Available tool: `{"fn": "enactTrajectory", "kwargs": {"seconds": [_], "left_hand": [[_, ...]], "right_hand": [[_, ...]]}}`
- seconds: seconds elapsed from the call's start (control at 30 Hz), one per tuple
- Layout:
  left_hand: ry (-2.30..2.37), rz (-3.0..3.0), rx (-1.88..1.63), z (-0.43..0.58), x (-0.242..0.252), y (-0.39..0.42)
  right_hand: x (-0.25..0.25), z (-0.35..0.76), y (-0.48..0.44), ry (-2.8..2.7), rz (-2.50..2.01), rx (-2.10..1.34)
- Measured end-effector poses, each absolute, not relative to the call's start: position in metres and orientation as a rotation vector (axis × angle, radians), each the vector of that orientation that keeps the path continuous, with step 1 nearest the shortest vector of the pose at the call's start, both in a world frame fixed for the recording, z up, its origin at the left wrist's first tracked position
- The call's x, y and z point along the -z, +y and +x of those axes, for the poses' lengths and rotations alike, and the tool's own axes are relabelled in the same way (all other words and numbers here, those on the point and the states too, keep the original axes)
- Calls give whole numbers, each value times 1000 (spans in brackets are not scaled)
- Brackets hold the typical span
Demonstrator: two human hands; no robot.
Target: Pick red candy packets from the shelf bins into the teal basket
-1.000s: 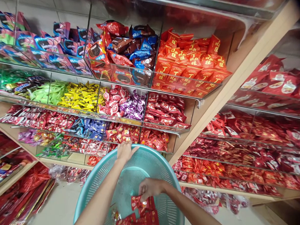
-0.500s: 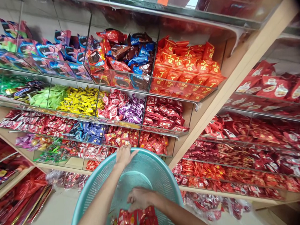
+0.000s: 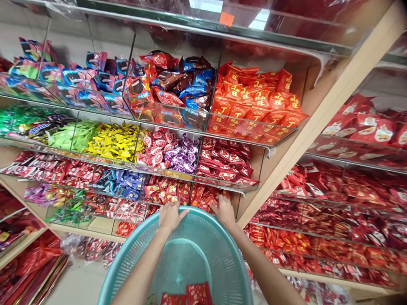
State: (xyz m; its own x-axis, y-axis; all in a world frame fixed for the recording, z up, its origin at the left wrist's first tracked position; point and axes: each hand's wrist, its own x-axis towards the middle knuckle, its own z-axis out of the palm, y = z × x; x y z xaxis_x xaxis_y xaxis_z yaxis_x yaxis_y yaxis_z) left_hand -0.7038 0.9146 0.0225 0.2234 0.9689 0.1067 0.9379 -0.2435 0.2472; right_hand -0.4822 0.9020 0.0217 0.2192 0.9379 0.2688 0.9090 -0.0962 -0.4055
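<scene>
My left hand [image 3: 169, 216] grips the far rim of a teal plastic mesh basket [image 3: 225, 268], fingers hooked over the edge. My right hand [image 3: 224, 210] reaches past the rim into a shelf bin of small red candy packets [image 3: 205, 194]; its fingertips are among the packets and I cannot see whether they hold any. A few red packets [image 3: 186, 300] lie in the bottom of the basket.
Slanted clear-fronted shelves hold many sweets: yellow candies [image 3: 115, 140], pink and purple candies [image 3: 171, 149], orange-red boxes [image 3: 255, 100], blue snack packs [image 3: 85, 81]. A wooden upright [image 3: 310, 121] divides these from more red packets [image 3: 343, 196] at the right. Red bags [image 3: 36, 263] lie low at left.
My right hand has left the packets in the basket and moved up to the red candy bin. The view has tilted slightly upward. My left hand stays on the rim.
</scene>
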Motion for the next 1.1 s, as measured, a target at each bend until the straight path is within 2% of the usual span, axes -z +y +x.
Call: {"fn": "enactTrajectory", "kwargs": {"seconds": [0.2,0.4,0.6,0.77,0.87,1.1], "left_hand": [[1837,2383,-357,-705,-22,915],[1842,2390,-360,-705,-21,916],[1840,2390,-378,-705,-19,916],[1852,2386,-387,-705,-17,915],[1847,2389,-394,-705,-16,916],[1844,2397,-425,-706,-14,919]], "right_hand": [[-8,-483,908,-1699,-2138,-73],[1,-473,908,-1716,-2007,-184],[-18,-463,907,-1764,-1764,-210],[-36,-479,920,-1960,-1519,-467],[-36,-493,928,-2054,-1498,-598],[-29,-504,931,-2087,-1622,-620]]}}
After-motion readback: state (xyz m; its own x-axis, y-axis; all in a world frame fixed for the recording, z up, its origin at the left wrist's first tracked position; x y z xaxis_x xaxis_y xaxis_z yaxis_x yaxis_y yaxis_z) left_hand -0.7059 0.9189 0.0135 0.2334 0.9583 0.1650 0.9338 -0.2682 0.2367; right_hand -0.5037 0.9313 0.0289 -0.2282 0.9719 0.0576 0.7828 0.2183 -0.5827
